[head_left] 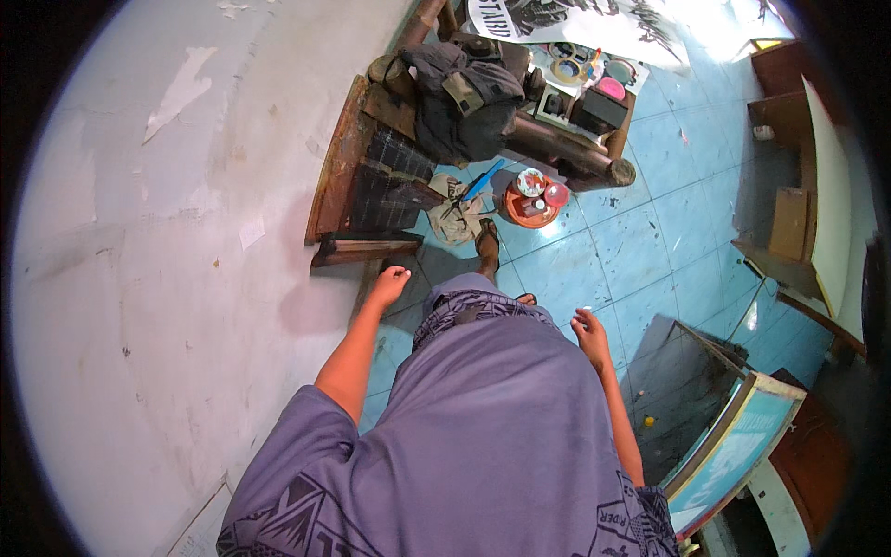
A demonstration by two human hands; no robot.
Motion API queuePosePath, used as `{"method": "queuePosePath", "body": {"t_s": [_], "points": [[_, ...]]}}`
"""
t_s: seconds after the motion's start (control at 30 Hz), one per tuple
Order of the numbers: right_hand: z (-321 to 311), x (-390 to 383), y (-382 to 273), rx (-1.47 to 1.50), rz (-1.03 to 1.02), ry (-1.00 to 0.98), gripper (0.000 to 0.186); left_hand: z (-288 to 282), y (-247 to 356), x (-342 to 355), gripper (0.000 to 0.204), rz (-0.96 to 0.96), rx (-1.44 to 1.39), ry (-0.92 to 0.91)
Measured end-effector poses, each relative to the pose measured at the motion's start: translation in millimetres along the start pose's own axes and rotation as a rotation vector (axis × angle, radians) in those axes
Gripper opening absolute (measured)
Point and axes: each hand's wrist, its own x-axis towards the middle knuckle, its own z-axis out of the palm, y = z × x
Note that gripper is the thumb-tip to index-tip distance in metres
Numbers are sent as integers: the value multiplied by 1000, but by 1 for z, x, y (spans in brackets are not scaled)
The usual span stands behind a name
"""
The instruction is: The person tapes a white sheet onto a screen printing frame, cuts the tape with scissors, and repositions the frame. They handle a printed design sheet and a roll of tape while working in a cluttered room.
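Beside the wooden bench end at the left, my left hand (393,281) hangs with its fingers curled; a pale spot shows at the fingertips, too small to name. My right hand (592,336) is held low over the tiled floor with bent fingers, and a tiny white thing shows at its tips. Neither hand touches the things ahead. In front of my feet stands an orange-red basin (531,221) holding a stained white tub (530,182), a red-lidded container (556,194) and small bottles. Next to it a blue strip-like object (484,180) lies over a beige printed cloth (455,221).
A dark bag (464,97) rests on the wooden bench (336,167). Behind, a low table carries tape rolls (566,70), a black box (599,111) and a printed banner (594,23). A framed panel (738,446) leans at the right, near wooden shelving (789,223). The wall (167,278) closes the left.
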Motion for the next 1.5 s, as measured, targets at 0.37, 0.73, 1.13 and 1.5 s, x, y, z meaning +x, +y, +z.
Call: {"method": "queuePosePath", "body": {"t_s": [0.37,0.73,1.13,1.5], "points": [[-55,-106,187,12,190,188,41,60,3,-74,50,104,163,-198],[-32,-210,256,116,410,310,44,-40,-46,-65,63,210,426,246],[139,-246,190,96,200,279,42,-177,-64,37,63,377,269,307],[223,-292,112,63,396,551,44,-139,-93,80,45,351,629,95]]}}
